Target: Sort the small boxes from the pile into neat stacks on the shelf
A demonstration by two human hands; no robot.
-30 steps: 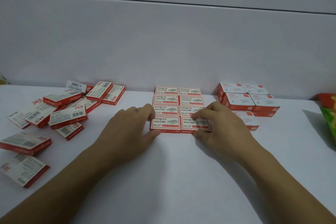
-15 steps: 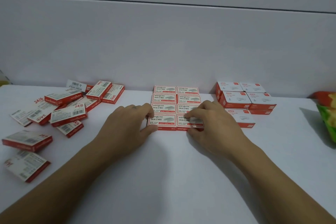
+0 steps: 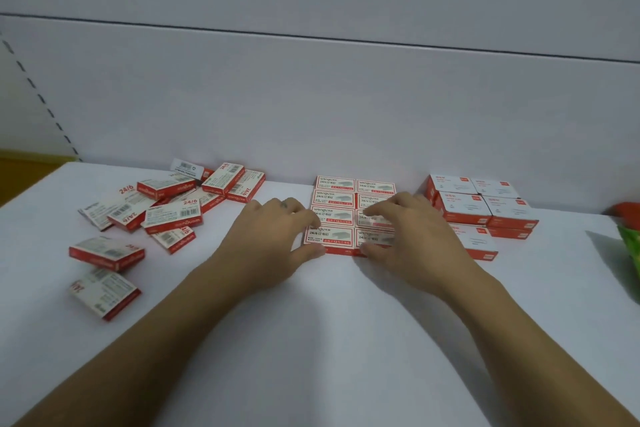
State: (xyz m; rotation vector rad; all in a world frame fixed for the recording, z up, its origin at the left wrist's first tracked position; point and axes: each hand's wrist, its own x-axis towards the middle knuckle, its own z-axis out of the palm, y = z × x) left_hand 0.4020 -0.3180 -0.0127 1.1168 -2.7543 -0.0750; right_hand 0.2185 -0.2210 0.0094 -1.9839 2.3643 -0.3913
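Several red-and-white small boxes form a neat two-column block (image 3: 334, 199) at the middle of the white shelf (image 3: 329, 340). My left hand (image 3: 273, 239) holds the front-left box (image 3: 332, 237), thumb on its front edge and fingertips at its left side. My right hand (image 3: 408, 239) pinches the front-right box (image 3: 377, 238), fingers lying over the right column, thumb at the front edge. A loose pile of the same boxes (image 3: 173, 211) lies jumbled to the left.
Stacks of white-topped red boxes (image 3: 464, 208) stand right of the block, close to my right hand. Two stray boxes (image 3: 104, 253) lie near the left front. A green and orange packet (image 3: 630, 246) is at the right edge. The back wall runs just behind the boxes.
Both hands stay on the front row of the block. My right fingers have slid slightly further over the right column; the view has shifted a little.
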